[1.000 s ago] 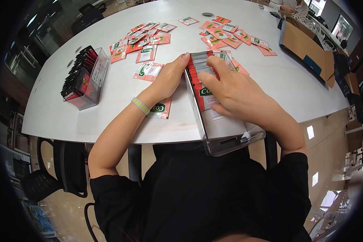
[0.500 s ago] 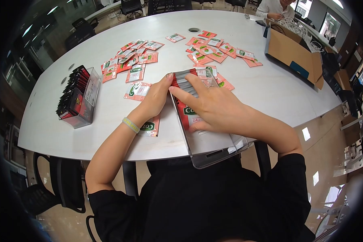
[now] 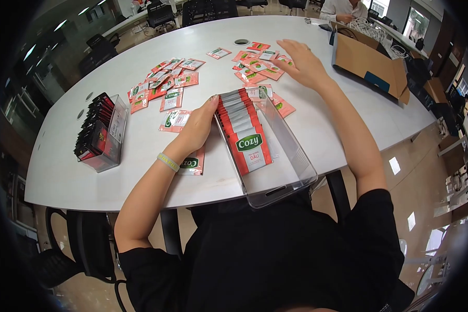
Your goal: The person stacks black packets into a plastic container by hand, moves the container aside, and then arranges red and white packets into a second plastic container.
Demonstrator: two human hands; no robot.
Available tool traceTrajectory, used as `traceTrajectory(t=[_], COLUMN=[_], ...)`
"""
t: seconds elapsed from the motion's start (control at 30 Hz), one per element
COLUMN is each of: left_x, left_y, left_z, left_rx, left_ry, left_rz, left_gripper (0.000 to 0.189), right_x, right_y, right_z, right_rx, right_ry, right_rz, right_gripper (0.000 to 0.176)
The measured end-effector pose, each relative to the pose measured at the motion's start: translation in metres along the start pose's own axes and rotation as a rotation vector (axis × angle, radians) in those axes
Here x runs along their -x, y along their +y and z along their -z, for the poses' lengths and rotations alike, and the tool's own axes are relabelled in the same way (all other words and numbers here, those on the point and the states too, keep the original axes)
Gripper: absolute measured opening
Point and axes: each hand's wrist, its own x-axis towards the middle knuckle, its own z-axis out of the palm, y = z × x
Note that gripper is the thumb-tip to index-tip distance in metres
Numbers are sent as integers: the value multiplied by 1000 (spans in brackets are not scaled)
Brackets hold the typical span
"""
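Now | left hand: flat, unclenched, fingertips against the 9 o'clock wall of the clear tray, beside its packed Cozy sachets | right hand: fingers spread, grasping nothing, over loose sachets at the tray's 12 o'clock | tray: 6 o'clock edge of the table

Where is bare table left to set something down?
Bare white table between the clear box of black sachets and the left forearm; another strip between the right arm and the brown cardboard box. Crowded: loose red sachets beyond the clear plastic tray, under the right hand.
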Motion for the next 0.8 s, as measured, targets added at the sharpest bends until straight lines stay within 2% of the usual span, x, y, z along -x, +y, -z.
traceTrajectory(t=[0.07, 0.1, 0.13, 0.17, 0.2, 0.27, 0.3, 0.37, 0.4, 0.47, 0.5, 0.57, 0.6, 0.67, 0.7, 0.73, 0.77, 0.8], left_x=[0, -2, -3, -3, -3, -2, 0, 1, -1, -5, -4, -3, -1, 14, 22, 24, 34, 35], left_y=[0, -5, -6, -7, -7, -4, -1, 4, 0, -5, -4, 17, 29, 82, 103, 125, 151, 146], left_z=[2, 2, 2, 1, 2, 1, 1, 2, 3, 6, 10, 20, 26, 38, 48, 53, 73, 70], left_rx=[-2, 1, 6, 14, 16, 46, 56, 25, 32, 36, 44, -229, -274, -301, -430, -329, -521, -504], left_ry=[-8, -9, -10, -1, -4, -10, -6, -19, -13, -47, -44, 59, 214, 458, 571, 583, 521, 529], left_rz=[28, -13, -57, -54, -57, -7, -2, 78, 78, 56, 50, -125, -327, -664, -865, -1142, -1266, -1256], left_gripper=[57, 57, 58, 58, 58, 58, 58, 59, 59, 53, 53, 46, 48, 63, 66, 71, 90, 90], right_x=[13, 18, 21, 23, 20, 4, 6, 12, 12, 9, 8, -3, -2, 0, -3, -3, -1, -1], right_y=[43, 54, 54, 56, 62, 51, 51, 60, 64, 78, 83, 81, 80, 74, 72, 69, 68, 67], right_z=[-36, -46, -49, -51, -47, -22, -23, -34, -40, -57, -67, -81, -82, -80, -76, -72, -69, -67], right_rx=[266, 264, 246, 228, 232, 306, 310, 367, 371, 277, 285, 256, 274, 163, 178, 198, 218, 229], right_ry=[-40, -33, -90, -150, -149, -368, -378, -154, -158, 94, 92, 243, 256, -9, 0, -63, -133, -151], right_rz=[3, -2, -88, -176, -179, -349, -344, -234, -227, -5, 0, 56, 48, -158, -172, -178, -179, -180], right_gripper=[61, 61, 56, 53, 53, 45, 45, 41, 41, 38, 38, 38, 38, 37, 37, 37, 37, 37])
